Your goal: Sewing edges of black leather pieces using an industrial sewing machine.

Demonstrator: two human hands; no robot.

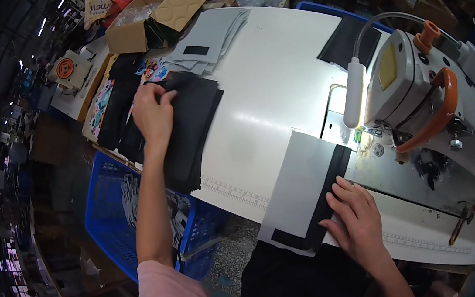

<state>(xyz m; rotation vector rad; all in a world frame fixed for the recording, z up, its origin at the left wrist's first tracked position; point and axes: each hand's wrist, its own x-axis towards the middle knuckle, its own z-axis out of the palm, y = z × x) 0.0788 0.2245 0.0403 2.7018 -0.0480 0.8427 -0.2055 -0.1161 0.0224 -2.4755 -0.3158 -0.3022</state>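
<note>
My left hand [152, 113] reaches to the far left, over a pile of black fabric pieces [194, 127]. Its fingers are bent and the thumb stands apart; their tips touch or hover just above the pile, and nothing shows between them. My right hand [357, 216] rests with fingers extended on the black strip [332, 186] along the right side of a light grey fabric panel [295, 183]. That panel lies partly on the white table, its near end overhanging the edge above my lap. Near that end is a short black patch [287, 239]. The panel's far right corner lies close to the sewing machine's needle area.
The sewing machine [418, 84], with an orange handle and lit lamp [355, 94], stands at right on the white table [254, 97]. Grey panels [208, 36] are stacked at the back beside a cardboard box [168, 14]. A blue crate [105, 211] sits below, left. Small scissors-like snips [459, 226] lie near right.
</note>
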